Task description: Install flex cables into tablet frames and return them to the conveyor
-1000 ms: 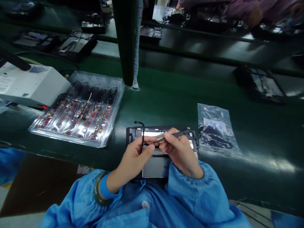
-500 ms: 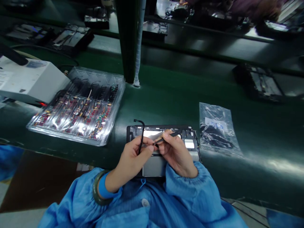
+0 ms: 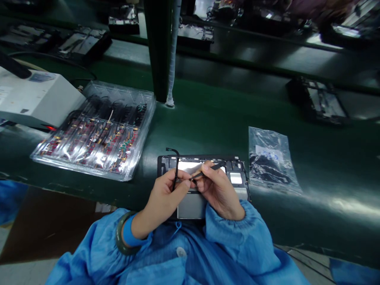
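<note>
My left hand (image 3: pixel 166 192) pinches a thin black cable (image 3: pixel 177 166), whose bent upper end rises above the fingers. In my right hand (image 3: pixel 218 189) is a pair of black tweezers (image 3: pixel 214 167), held slantwise, with the tip down at the left fingertips. Both hands meet over an opened device chassis (image 3: pixel 190 208), black-framed with silver panels, lying at the table's near edge. Whatever small part sits between the tweezer tip and the left fingers is too small to make out.
Left of the hands lies a clear plastic tray (image 3: pixel 124 174) of small circuit boards with black cables, beside a white box-shaped device (image 3: pixel 44 95). A plastic bag (image 3: pixel 268 158) of black parts lies right. A green post (image 3: pixel 158 51) stands behind; another chassis (image 3: pixel 325 101) sits far right.
The whole view has shifted slightly. Both hands keep nearly the same pose, the left still pinching the cable and the right still holding the tweezers at the left fingertips.
</note>
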A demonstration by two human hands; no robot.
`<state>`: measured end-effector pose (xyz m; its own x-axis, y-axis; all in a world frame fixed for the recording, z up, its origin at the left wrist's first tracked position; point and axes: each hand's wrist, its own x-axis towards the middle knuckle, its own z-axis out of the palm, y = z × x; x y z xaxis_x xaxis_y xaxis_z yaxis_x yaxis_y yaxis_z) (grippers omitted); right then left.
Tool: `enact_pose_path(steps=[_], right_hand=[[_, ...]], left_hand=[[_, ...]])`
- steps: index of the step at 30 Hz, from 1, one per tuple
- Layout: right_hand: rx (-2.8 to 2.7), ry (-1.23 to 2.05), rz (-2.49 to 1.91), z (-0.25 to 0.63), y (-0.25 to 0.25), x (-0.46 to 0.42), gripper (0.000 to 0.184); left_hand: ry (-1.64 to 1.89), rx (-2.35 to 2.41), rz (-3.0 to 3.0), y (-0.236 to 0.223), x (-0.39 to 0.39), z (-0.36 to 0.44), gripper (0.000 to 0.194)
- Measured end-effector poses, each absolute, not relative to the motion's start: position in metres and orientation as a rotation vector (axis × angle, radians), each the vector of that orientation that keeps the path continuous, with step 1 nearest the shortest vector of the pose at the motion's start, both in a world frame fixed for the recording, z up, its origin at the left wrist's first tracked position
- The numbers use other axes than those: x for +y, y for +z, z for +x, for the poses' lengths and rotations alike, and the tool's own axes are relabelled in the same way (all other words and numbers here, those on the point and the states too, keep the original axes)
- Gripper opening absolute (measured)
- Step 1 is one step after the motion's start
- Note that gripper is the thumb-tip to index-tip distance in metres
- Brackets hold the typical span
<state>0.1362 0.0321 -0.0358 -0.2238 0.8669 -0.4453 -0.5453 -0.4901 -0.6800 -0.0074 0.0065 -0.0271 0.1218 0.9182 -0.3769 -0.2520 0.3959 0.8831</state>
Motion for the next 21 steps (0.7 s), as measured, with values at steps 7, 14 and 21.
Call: enact_pose_path(steps=[7, 14, 21], right_hand=[[-0.462, 1.872, -0.984, 0.1374, -0.0395, 0.0320, 0.030], [-0.492, 1.893, -0.981, 0.1383, -0.0398, 0.0311, 0.033], [-0.437, 1.911, -0.951, 0.1372, -0.0438, 0.0311, 0.029]], left_hand=[[0.993, 1.079, 0.734, -0.0280, 0.0056, -0.0065, 0.026], [0.996, 1.132, 0.721, -0.0246, 0.0062, -0.0041, 0.025], [0.996, 1.134, 0.747, -0.0230, 0.0053, -0.0041, 0.024]])
